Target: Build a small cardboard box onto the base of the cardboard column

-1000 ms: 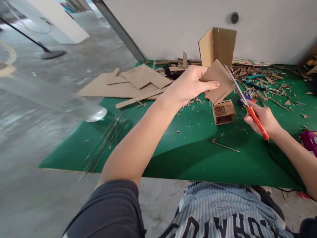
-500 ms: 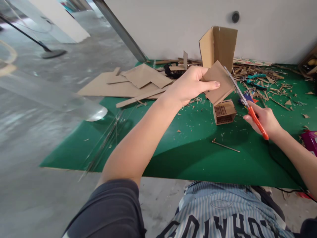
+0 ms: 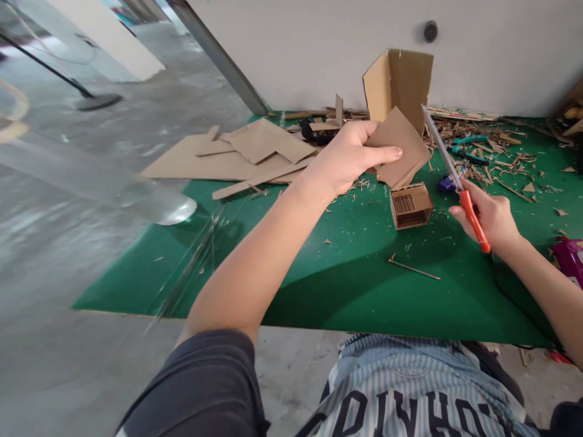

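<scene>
My left hand (image 3: 347, 156) is closed on a flat brown cardboard piece (image 3: 399, 147), thumb on its front face, holding it up above the green mat (image 3: 346, 273). My right hand (image 3: 488, 217) grips orange-handled scissors (image 3: 455, 180); the blades point up and left and stand just right of the cardboard's edge, apart from it. A small cardboard box model (image 3: 410, 206) with slatted sides sits on the mat below the held piece.
A tall folded cardboard (image 3: 401, 82) stands against the white wall. Flat cardboard sheets (image 3: 228, 155) lie at the mat's far left. Cardboard scraps and teal pliers (image 3: 469, 149) litter the far right. A thin stick (image 3: 413, 267) lies mid-mat. A purple packet (image 3: 571, 261) sits at right.
The scissor blades, which lay along the cardboard's right edge, have pulled away to the right and now stand clear of it. The left hand keeps holding the piece.
</scene>
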Demonstrator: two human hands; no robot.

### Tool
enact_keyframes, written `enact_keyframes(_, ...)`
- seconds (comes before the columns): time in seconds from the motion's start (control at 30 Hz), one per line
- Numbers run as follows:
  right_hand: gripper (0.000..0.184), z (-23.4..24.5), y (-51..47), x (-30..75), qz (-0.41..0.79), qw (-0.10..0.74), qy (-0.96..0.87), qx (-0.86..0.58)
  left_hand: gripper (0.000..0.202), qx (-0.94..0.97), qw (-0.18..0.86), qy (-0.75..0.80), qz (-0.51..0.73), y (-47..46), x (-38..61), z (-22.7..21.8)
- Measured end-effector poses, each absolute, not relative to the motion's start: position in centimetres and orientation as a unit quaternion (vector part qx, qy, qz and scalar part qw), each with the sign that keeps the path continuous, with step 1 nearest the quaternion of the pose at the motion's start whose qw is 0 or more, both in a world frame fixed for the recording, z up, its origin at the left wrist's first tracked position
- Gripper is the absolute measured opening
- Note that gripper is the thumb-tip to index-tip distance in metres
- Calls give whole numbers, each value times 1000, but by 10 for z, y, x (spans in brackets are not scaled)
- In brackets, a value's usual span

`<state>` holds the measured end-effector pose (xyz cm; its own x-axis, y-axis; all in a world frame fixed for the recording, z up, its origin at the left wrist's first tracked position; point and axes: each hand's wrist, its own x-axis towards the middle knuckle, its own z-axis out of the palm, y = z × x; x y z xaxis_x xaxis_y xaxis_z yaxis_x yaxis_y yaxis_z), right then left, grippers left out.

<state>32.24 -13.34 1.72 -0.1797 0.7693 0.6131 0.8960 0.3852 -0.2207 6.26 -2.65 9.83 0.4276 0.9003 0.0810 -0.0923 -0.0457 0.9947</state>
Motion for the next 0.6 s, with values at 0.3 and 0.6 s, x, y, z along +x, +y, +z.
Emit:
enact_keyframes(0.3,81,14,-129,329,10,346,-741,-575,30,444,669,358,476,-22,72,92)
enact_keyframes(0.6,93,20,-136,317,-61,292,-753,-586,27,419,741,269,450,-28,72,92)
